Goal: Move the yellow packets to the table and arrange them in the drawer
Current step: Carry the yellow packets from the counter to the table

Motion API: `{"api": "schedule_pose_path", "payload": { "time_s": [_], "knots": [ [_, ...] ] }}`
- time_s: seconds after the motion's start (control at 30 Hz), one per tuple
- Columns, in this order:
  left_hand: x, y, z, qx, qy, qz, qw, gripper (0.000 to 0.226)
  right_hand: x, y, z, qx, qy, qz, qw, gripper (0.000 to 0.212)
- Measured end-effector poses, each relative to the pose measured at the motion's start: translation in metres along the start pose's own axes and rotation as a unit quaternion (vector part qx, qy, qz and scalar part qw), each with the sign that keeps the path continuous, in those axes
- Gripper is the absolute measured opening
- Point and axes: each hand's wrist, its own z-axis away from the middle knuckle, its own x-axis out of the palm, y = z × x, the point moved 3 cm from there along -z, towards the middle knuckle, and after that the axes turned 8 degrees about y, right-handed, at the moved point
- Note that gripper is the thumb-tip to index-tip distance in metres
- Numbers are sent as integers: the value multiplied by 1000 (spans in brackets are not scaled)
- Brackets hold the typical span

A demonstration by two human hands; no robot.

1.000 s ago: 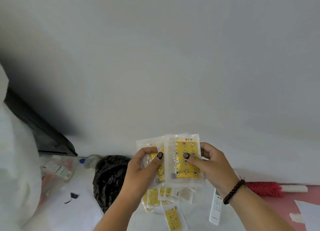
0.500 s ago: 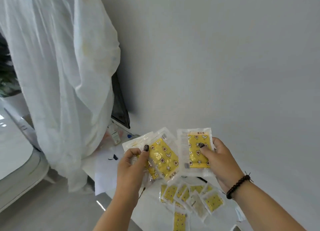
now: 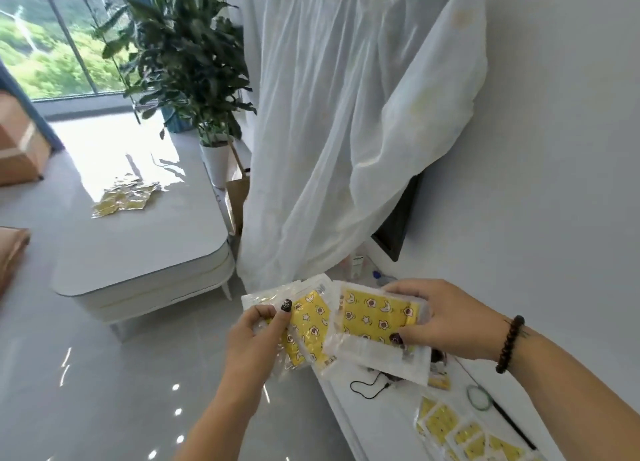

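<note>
Left hand (image 3: 258,336): fingers curled around a fanned stack of yellow packets (image 3: 308,325) in clear wrappers, thumb with dark nail pressed on the top face. Right hand (image 3: 446,322): clamped on a single yellow packet (image 3: 377,317), thumb on the lower front edge, fingers wrapped over the far edge; dark beaded bracelet (image 3: 509,344) on the wrist. Single packet overlapping the right edge of the left-hand stack, both held in the air above the near end of a white cabinet top (image 3: 388,422) along the wall. Packets printed with moons, stars and flowers.

More yellow packets (image 3: 460,433) lying flat in overlapping rows on the cabinet top, lower right, well below the hands. Another packet (image 3: 440,379) partly hidden under the held one. Black cord loop (image 3: 369,386) and small green-rimmed ring (image 3: 478,396) on the same surface, near the wall.

Further pile of yellow packets (image 3: 123,199) on the white desk (image 3: 138,252), far side of the room, in bright sunlight, well apart from the hands. Drawer front of the desk: cannot tell whether open.

White sheer fabric (image 3: 346,131) draped over a dark screen (image 3: 398,218) on the wall. Potted plant (image 3: 187,55) in a white pot beside the desk, by the window (image 3: 45,52). Cardboard box (image 3: 17,142) at the left edge. Glossy grey floor (image 3: 104,391).
</note>
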Motion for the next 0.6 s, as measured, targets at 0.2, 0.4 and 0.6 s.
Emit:
{"api": "schedule_pose_path", "payload": {
  "time_s": [0.2,0.4,0.6],
  "knots": [
    [-119,40,-54,1,-23,-17,1000,16,74,-106,-86,-32,-105,24,994,46],
    [-227,58,-102,-5,-5,-20,1000,16,166,-203,-163,-57,-189,31,980,48],
    [-308,52,-137,-57,93,-4,994,14,256,-276,-226,-64,-206,54,975,64]
  ]
}}
